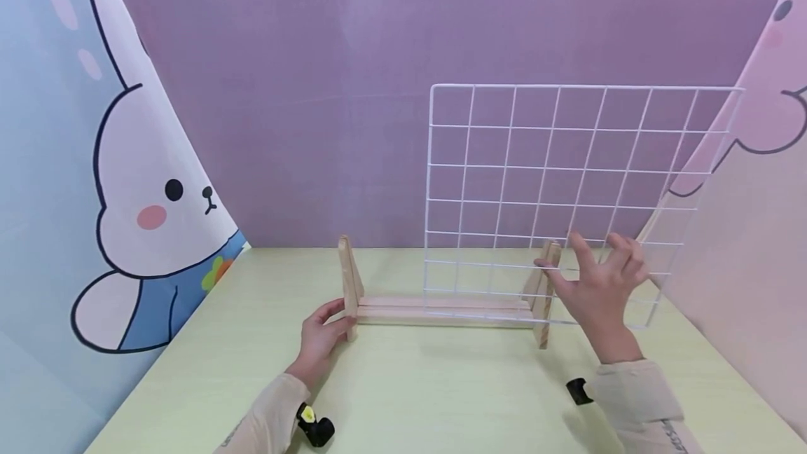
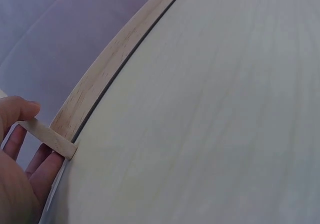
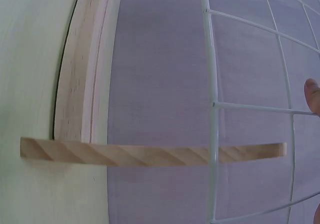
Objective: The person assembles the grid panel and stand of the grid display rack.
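Note:
A wooden stand, a long rail between two tapering upright end pieces, rests on the table. My left hand pinches its left end piece, with thumb on one face and fingers on the other in the left wrist view. To the right, my right hand holds a white wire grid panel upright, its spread fingertips bent at the wires. The panel overlaps the stand's right half in the head view. From the right wrist, the grid's edge wire crosses in front of the right end piece.
A pale yellow-green table lies under everything. Behind it hangs a plain purple cloth. Cartoon-printed cloths flank both sides. Black wrist devices are beside the sleeves.

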